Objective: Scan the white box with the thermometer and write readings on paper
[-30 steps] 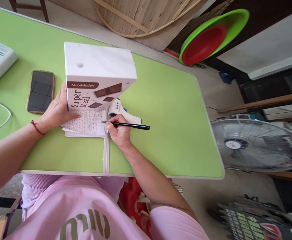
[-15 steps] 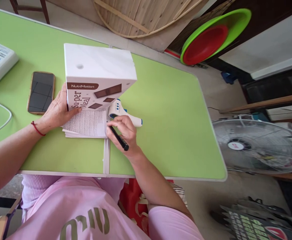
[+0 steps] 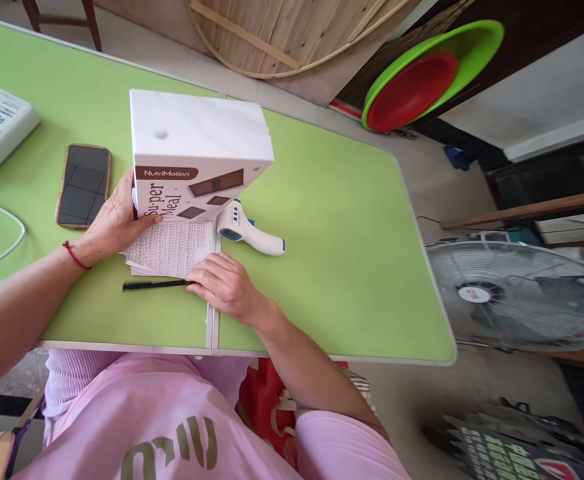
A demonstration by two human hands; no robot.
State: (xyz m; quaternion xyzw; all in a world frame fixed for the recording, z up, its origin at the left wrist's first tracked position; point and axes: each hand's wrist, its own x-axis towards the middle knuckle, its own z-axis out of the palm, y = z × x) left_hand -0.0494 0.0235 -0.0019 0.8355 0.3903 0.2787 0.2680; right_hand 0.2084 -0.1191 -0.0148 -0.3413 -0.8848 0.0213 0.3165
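My left hand [image 3: 115,220] grips the lower left edge of a white NutriMotion "Super Meal" box [image 3: 202,127], thumb across its front; the other fingers are partly hidden. The box stands upright on the far part of a stack of paper sheets [image 3: 172,248] covered in small writing. By the stack's near right corner, my right hand [image 3: 225,287] has its fingers closed on one end of a black pen [image 3: 152,285]. That pen points left, along the near edge of the papers. Just beyond the right hand lies a white and blue infrared thermometer [image 3: 257,238].
A phone [image 3: 83,185] lies left of the box, with a white device [image 3: 2,127] and a white cable [image 3: 17,233] farther left. The green table [image 3: 342,267] has a hinge seam near my right hand. Past its right edge stands a fan [image 3: 497,293].
My right hand has moved down and slightly left from beside the thermometer. The pen has swung from slanting over the hand to pointing left. My left hand and the box have stayed in place.
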